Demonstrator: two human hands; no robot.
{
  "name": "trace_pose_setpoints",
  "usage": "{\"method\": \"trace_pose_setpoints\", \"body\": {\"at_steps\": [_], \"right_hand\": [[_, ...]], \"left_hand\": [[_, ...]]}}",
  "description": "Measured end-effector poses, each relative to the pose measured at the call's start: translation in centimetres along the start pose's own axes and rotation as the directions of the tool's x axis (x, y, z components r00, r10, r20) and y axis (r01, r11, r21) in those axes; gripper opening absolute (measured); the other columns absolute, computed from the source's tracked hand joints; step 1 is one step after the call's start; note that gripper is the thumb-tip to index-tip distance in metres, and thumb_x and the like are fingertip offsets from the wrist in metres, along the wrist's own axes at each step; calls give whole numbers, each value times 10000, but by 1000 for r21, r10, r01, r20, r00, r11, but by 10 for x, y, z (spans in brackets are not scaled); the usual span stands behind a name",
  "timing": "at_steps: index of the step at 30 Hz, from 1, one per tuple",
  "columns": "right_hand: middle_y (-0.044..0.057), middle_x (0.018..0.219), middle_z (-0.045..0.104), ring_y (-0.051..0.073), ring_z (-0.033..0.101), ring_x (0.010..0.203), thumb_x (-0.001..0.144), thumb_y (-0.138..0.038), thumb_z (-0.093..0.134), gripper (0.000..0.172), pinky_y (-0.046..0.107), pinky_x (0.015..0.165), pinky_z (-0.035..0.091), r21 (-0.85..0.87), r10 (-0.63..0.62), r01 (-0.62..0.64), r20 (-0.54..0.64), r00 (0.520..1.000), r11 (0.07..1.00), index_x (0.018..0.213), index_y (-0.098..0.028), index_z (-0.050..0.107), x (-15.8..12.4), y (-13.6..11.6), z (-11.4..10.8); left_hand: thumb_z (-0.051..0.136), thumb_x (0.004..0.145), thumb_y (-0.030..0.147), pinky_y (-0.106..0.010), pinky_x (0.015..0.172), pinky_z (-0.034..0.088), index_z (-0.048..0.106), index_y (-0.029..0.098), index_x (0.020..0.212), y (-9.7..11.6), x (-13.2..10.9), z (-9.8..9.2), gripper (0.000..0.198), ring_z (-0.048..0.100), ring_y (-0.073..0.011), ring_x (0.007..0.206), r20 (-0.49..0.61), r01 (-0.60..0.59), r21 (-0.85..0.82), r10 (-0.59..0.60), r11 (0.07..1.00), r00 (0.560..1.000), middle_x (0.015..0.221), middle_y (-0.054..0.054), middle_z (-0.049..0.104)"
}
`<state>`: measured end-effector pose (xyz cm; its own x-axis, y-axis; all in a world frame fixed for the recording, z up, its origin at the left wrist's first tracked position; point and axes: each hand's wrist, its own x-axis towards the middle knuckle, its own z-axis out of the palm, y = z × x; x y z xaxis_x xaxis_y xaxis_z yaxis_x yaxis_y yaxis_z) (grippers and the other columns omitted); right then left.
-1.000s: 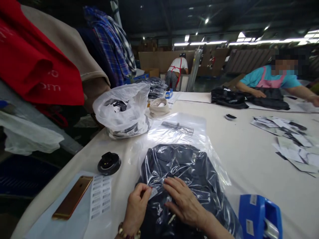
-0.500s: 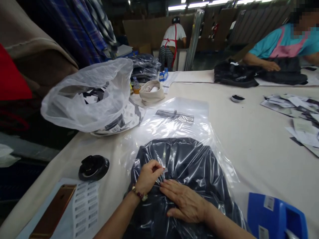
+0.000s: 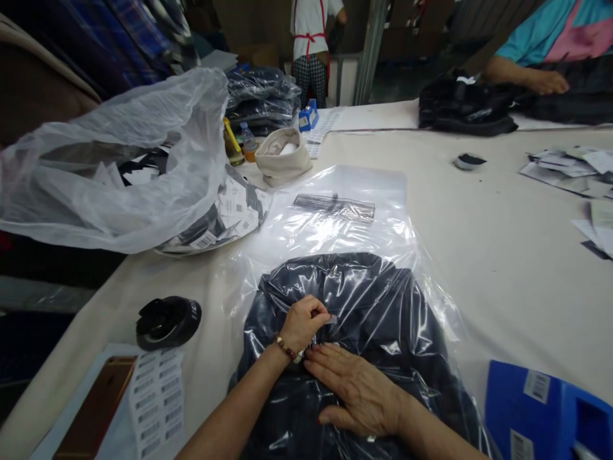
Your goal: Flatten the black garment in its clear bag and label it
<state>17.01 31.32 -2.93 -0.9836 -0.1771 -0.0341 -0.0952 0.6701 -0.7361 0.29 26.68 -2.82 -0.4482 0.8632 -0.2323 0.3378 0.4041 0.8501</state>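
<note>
A folded dark garment [image 3: 383, 300] lies in front of me inside a clear plastic bag [image 3: 378, 182], whose loose upper part spreads flat beyond it. My left hand [image 3: 305, 322] is over the upper middle of the garment, thumb and fingers pinched at a small pale sticker-like piece [image 3: 331, 319]; its exact kind is unclear. Just below and to the right, my right hand [image 3: 357, 390] rests flat on the plastic with fingers stretched out. The bag's lower end runs out of view.
On the left are a black tape dispenser [image 3: 167, 322], a phone [image 3: 96, 409], a barcode label sheet [image 3: 157, 399] and a translucent sack [image 3: 191, 211] of tags. A blue dispenser [image 3: 541, 402] stands at lower right, papers [image 3: 569, 169] beyond. Across the table, a person handles dark garments [image 3: 464, 105].
My left hand has shifted slightly right and up over the bag, still pinched at the small piece. The right hand stays flat. The camera view has tilted down.
</note>
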Motion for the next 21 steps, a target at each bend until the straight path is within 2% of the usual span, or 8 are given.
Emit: {"method": "trace_pose_setpoints", "body": {"at_steps": [12, 21], "right_hand": [[158, 1409, 330, 230, 231, 1327, 861, -556, 366, 681, 444, 1098, 210, 19, 10, -9, -39, 999, 1000, 1375, -119, 269, 0, 0, 0], [146, 1416, 325, 220, 225, 1330, 867, -552, 355, 674, 421, 1107, 194, 28, 23, -22, -39, 999, 999, 1376, -120, 266, 0, 0, 0]], "left_hand": [[570, 691, 187, -237, 574, 350, 562, 181, 583, -9, 3, 6, 108, 451, -93, 583, -44, -31, 111, 36, 993, 998, 633, 42, 495], [563, 700, 181, -232, 591, 347, 555, 176, 594, -13, 4, 11, 106, 445, -88, 586, -91, -24, 99, 33, 995, 995, 636, 45, 491]]}}
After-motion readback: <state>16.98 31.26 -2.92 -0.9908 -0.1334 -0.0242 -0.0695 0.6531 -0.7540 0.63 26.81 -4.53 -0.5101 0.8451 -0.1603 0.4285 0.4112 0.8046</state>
